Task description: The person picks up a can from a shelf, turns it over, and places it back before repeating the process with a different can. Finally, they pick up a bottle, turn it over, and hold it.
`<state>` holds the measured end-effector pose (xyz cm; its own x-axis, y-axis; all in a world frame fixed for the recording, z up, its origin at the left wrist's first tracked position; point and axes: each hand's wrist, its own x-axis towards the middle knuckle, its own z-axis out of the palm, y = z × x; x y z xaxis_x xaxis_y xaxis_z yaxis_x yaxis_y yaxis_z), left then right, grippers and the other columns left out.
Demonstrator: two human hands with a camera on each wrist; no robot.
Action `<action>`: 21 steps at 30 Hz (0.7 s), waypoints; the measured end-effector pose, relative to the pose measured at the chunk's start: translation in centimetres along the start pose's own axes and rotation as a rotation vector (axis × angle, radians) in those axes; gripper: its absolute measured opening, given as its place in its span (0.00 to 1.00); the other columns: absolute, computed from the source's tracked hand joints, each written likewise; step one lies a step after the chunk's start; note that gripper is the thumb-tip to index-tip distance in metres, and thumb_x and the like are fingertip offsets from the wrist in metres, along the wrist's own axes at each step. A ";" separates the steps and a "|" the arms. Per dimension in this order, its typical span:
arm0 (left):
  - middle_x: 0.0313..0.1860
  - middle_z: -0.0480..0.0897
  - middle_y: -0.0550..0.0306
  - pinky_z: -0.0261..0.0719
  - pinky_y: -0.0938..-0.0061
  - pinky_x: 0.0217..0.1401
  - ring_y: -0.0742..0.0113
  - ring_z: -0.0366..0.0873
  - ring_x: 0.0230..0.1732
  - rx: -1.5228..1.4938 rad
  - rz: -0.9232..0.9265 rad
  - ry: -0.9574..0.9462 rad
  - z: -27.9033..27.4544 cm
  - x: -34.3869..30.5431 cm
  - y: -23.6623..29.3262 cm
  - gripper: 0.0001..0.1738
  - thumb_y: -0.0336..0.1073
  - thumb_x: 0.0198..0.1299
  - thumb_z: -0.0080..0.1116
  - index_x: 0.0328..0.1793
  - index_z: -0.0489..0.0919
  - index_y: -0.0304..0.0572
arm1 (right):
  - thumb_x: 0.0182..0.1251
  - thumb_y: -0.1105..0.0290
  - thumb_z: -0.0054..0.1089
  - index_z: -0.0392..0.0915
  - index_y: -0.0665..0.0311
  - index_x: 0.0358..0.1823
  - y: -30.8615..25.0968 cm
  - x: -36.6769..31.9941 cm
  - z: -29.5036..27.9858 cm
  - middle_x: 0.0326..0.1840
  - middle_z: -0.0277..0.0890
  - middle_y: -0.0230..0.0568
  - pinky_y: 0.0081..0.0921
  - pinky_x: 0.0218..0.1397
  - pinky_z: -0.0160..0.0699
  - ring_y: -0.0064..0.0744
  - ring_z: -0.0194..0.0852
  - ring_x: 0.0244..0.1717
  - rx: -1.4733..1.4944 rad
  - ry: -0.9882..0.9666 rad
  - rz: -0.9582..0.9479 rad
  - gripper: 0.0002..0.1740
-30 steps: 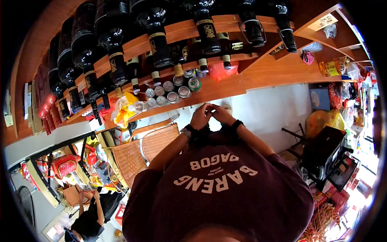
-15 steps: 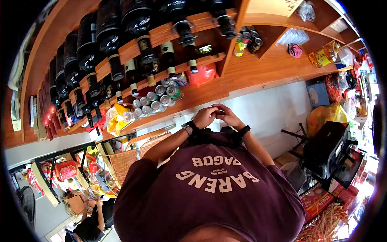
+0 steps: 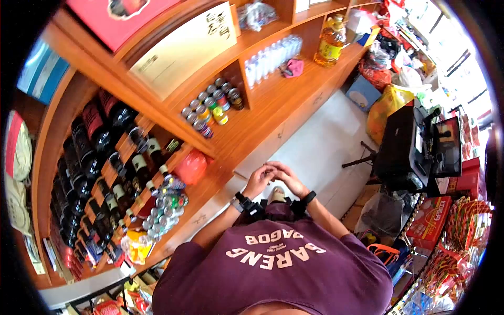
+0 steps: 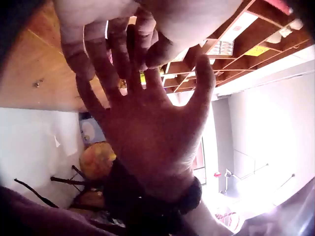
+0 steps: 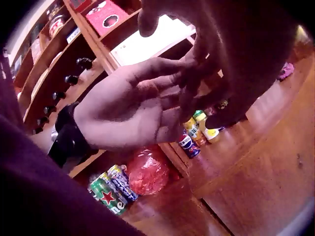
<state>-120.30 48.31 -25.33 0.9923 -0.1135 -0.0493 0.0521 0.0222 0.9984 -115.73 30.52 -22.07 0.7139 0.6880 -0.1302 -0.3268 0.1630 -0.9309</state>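
Note:
In the head view, the left hand (image 3: 258,181) and the right hand (image 3: 289,178) meet at the fingers in front of the torso. Neither hand shows an object in it. The left wrist view has the left hand (image 4: 147,19) close at the top, its fingers reaching the spread fingers of the right hand (image 4: 150,130). From the right wrist, the left hand (image 5: 125,108) shows its palm with fingers extended, touching or overlapping those of the right hand (image 5: 231,54).
Wooden shelving (image 3: 262,126) stands ahead and left, holding dark bottles (image 3: 84,152), cans (image 3: 165,210), a red bag (image 3: 192,167), water bottles (image 3: 273,58) and an oil jug (image 3: 330,44). A black printer-like box (image 3: 396,139) and a red carton (image 3: 429,223) are at right.
The head view has turned to the right, bringing the open shelves and small cans further into view. The hands remain together, with fingers touching.

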 end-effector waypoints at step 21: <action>0.55 0.84 0.59 0.81 0.75 0.59 0.72 0.82 0.54 -0.112 -0.140 -0.472 10.7 9.7 1.6 0.17 0.33 0.72 0.61 0.64 0.78 0.36 | 0.78 0.54 0.56 0.66 0.66 0.74 -2.2 -7.7 -9.1 0.72 0.71 0.43 0.35 0.75 0.67 0.35 0.70 0.71 0.153 0.400 -0.095 0.32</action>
<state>-111.77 36.59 -23.87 0.8174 -0.5593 -0.1382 0.2181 0.0785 0.9728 -114.86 18.38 -22.10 0.9190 0.3418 -0.1967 -0.3149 0.3357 -0.8878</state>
